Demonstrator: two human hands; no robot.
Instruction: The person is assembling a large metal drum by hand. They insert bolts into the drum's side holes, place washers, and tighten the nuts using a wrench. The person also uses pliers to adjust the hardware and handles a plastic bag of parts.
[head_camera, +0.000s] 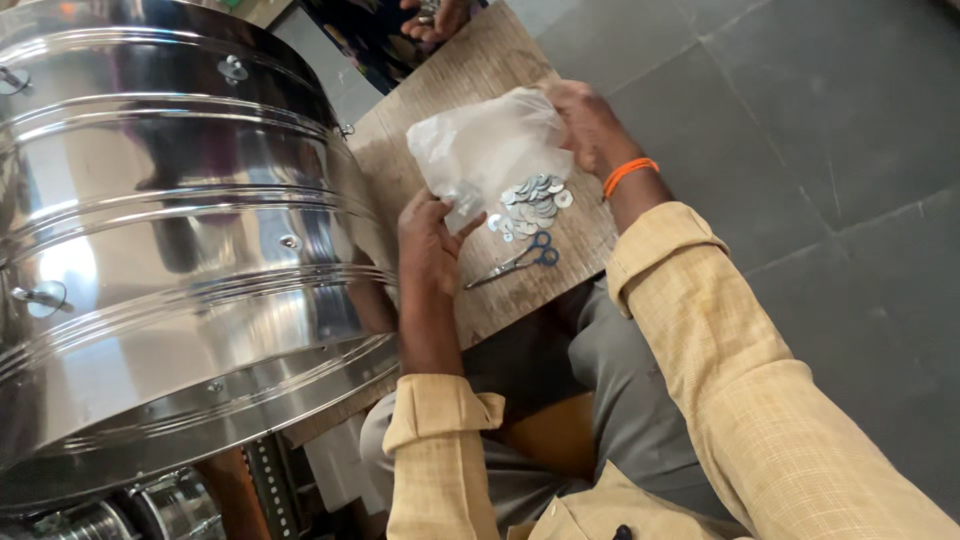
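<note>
On wooden board (560, 270), my left hand (428, 245) pinches lower corner of clear plastic bag (480, 145), right hand (590, 125) grips top, tilting mouth down so washers (535, 200) pile beside blue-handled scissors (520, 260).

Looks like a small metalworking workshop, going by the big polished steel drum (170, 240) with riveted fittings lying on its side beside a rough wooden board (520, 280). On the board, a heap of small metal washers (535, 203) and blue-handled scissors (520, 260). Underfoot, plain grey floor tiles (800, 130); lower left, more steel vessels (130, 510).
</note>
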